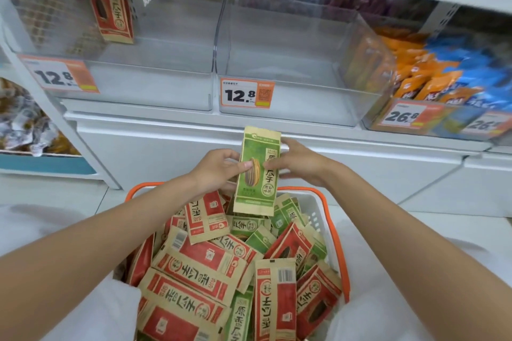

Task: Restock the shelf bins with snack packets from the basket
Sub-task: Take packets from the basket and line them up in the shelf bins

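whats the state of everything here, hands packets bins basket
green packet, upright, held above the basket
left hand, grips the green packet's left edge
right hand, pinches its right edge
basket, heaped with red and green packets
left bin, holds one red packet
red packet, standing, tilted
middle bin, no packets in it yet
right bin, stocked with orange and blue packets

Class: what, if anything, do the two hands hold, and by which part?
One green packet, upright above the basket: the left hand pinches its left edge at mid-height, the right hand its right edge.
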